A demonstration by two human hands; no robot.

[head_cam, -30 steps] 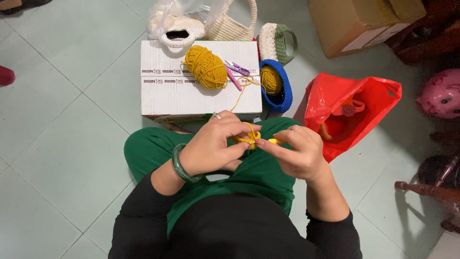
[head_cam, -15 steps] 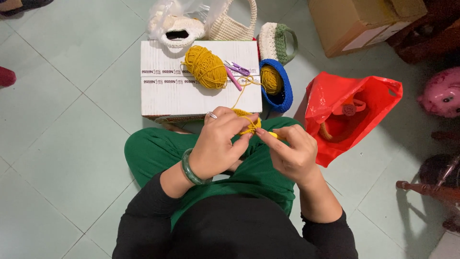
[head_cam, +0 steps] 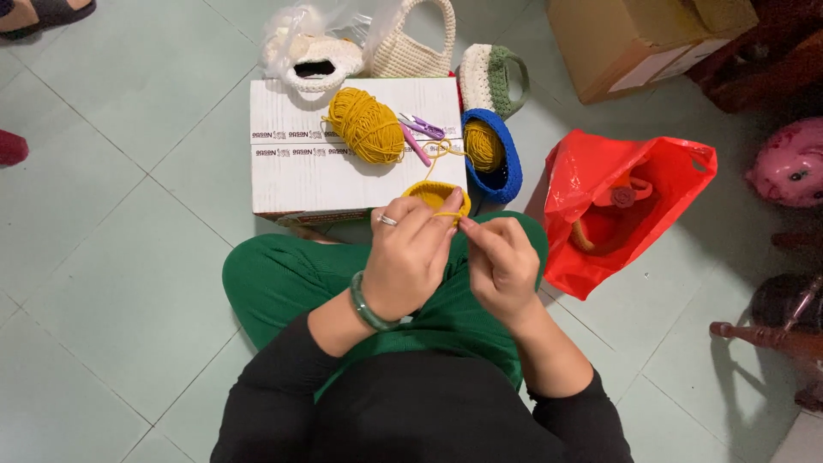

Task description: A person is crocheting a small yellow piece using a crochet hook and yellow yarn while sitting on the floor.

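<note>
Yellow crochet piece (head_cam: 435,194) pinched in left hand (head_cam: 410,257) fingers; right hand (head_cam: 500,264) fingers grip strand beside it, best kept taut.

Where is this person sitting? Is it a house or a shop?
Probably a home, on a tiled floor. The left hand and right hand hold a small yellow crochet piece. A white cardboard box serves as a table for a yellow yarn ball, with finished crochet bags nearby.
</note>
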